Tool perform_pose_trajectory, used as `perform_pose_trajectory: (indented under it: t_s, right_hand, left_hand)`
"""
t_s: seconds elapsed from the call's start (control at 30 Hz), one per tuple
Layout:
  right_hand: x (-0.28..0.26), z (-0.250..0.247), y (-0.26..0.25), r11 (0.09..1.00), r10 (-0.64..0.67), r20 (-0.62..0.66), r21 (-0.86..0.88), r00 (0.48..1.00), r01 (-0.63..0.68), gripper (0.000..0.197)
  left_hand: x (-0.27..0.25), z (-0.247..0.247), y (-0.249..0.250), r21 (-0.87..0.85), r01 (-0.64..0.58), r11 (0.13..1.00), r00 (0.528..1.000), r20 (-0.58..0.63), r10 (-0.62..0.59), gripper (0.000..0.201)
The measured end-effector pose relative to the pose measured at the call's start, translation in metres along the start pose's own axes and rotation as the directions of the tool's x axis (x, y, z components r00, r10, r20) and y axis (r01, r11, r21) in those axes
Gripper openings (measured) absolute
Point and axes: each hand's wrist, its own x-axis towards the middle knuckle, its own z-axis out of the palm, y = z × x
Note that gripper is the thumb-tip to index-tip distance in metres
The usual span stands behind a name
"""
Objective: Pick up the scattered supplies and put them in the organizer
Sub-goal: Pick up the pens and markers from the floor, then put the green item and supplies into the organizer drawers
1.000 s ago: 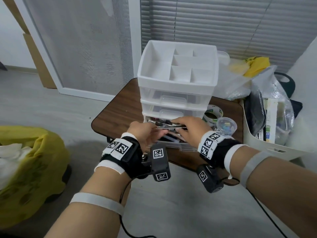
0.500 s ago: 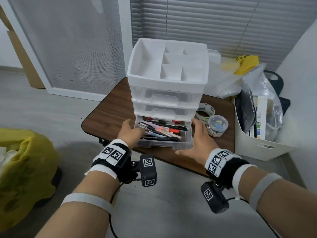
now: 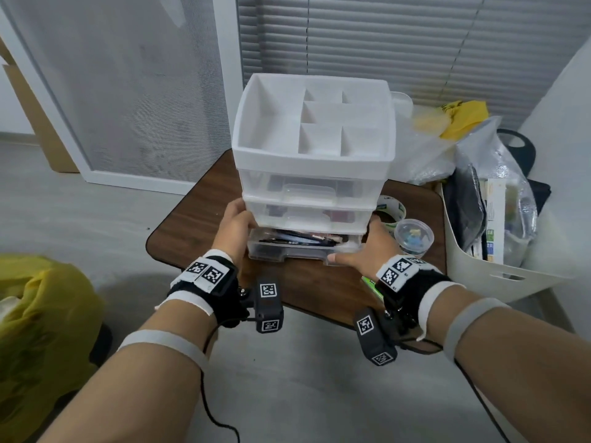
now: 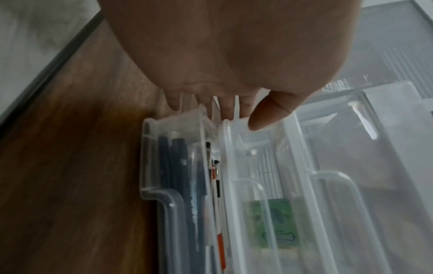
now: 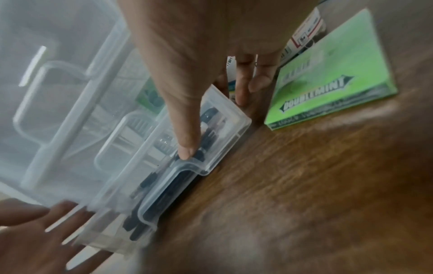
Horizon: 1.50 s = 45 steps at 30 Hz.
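A white three-drawer organizer (image 3: 313,161) stands on the brown table (image 3: 198,219). Its clear bottom drawer (image 3: 303,251) sticks out a little and holds several pens (image 3: 300,239). My left hand (image 3: 236,225) lies against the organizer's left side, fingers straight behind the corner and thumb (image 4: 264,115) on the middle drawer's front. My right hand (image 3: 371,247) is at the bottom drawer's right end. Its thumb (image 5: 185,144) presses the drawer (image 5: 211,140) front and its fingers run straight along the side. A green gum pack (image 5: 328,77) lies on the table just right of that hand.
A tape roll (image 3: 391,206) and a small round lidded tub (image 3: 414,238) sit right of the organizer. A white basket (image 3: 499,276) stuffed with bags stands beyond the table's right edge. On the floor at the left is a yellow bag (image 3: 38,330).
A second ago both hands laid pens into the open drawer. The hands then let go and moved to the drawer's sides, and the drawer has slid most of the way in.
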Motion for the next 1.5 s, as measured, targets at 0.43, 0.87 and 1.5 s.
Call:
perform_pose_trajectory:
  t_s: [0.43, 0.87, 1.5]
  right_hand:
    - [-0.008, -0.005, 0.009, 0.983, -0.099, -0.084, -0.166, 0.992, 0.084, 0.083]
    - [-0.064, -0.020, 0.027, 0.937, 0.080, 0.087, -0.345, 0.993, -0.045, 0.054]
    - [-0.060, -0.001, -0.058, 0.027, 0.089, 0.601, 0.796, 0.795, -0.605, 0.015]
  left_hand:
    - [-0.016, -0.009, -0.016, 0.597, -0.333, 0.730, 0.941, 0.168, 0.292, 0.084]
    - [-0.029, 0.006, -0.022, 0.719, -0.241, 0.652, 0.939, 0.004, 0.343, 0.087]
    - [-0.064, 0.001, 0.079, 0.684, -0.323, 0.654, 0.910, 0.033, 0.414, 0.053]
